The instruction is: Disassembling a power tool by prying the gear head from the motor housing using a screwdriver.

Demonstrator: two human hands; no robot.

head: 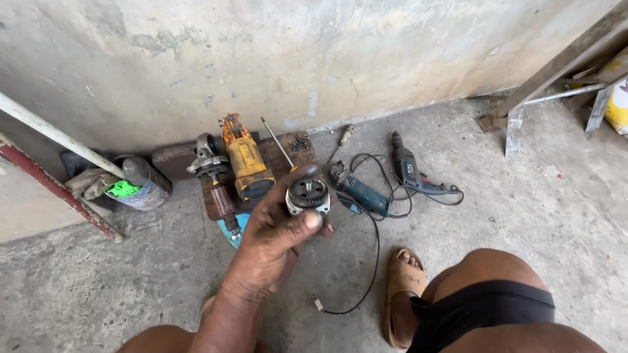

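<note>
- Dark wooden board [278, 153] on the concrete floor, against the wall: reference point.
- On the board: yellow-orange grinder housing [246, 160], opened up; copper-wound armature [221, 196] lies out beside it. Strip-down looks well advanced; reassembly not started.
- Right of the board: blue angle grinder [358, 189], corded drill [411, 171], both untouched.
- Just before the board: left hand [275, 238] grips round toothed metal gear head [308, 194].
- Right hand: out of view.

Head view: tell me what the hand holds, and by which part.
The left hand holds a round metal gear head, pinched at its lower rim between thumb and fingers. No right hand shows.
</note>
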